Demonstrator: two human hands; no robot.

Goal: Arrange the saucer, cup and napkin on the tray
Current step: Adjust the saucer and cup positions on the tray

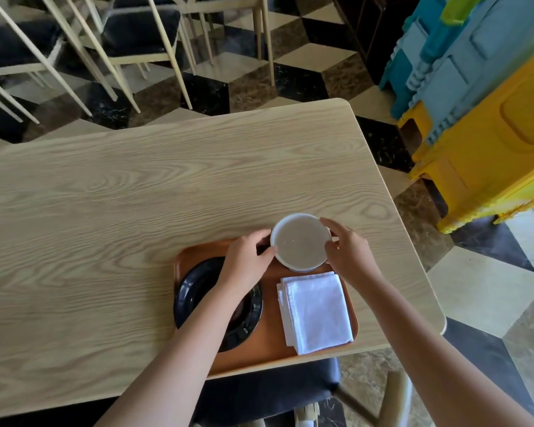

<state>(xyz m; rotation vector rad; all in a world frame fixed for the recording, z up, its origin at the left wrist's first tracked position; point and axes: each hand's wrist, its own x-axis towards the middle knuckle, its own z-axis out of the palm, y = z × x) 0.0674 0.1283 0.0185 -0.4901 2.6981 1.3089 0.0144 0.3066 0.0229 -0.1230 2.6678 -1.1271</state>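
A white cup (299,241) with pale liquid inside sits over the far edge of the orange tray (269,343). My left hand (248,257) grips its left side and my right hand (346,249) grips its right side. Whether the cup rests on the tray or hangs just above it, I cannot tell. A dark round saucer (191,291) lies on the tray's left half, partly hidden under my left forearm. A folded white napkin (316,312) lies on the tray's right half, just in front of the cup.
The tray sits at the near edge of a light wooden table (136,195). A dark chair seat (269,392) is below the tray. Pale chairs (105,41) stand beyond the table; yellow and blue plastic crates (487,118) stand at the right.
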